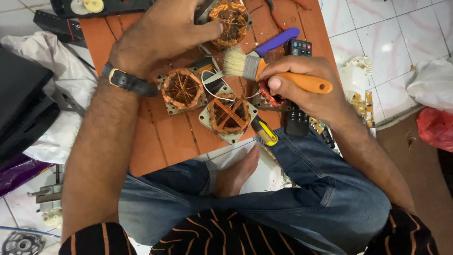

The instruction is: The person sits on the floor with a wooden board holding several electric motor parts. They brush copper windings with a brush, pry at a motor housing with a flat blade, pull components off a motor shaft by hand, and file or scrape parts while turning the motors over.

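Note:
My right hand (302, 92) grips a paintbrush (264, 71) with an orange handle and pale bristles, held level above a low reddish wooden table (160, 141). My left hand (163, 35), with a dark watch strap at the wrist, reaches to a copper-wound motor stator (230, 21) at the table's far edge and touches its side. Two more square stators with copper windings (181, 89) (229, 115) lie side by side at mid-table. Under my right hand sits a smaller coil wound in red wire (269, 99), partly hidden.
A purple-handled tool (277, 41), a black remote control (298, 85) and a yellow-handled screwdriver (265, 132) lie on the table's right side. White cloth (66, 80) and dark bags lie left; a circuit board (362, 107), white plastic parts and a red bag (435, 127) lie right on the tiled floor.

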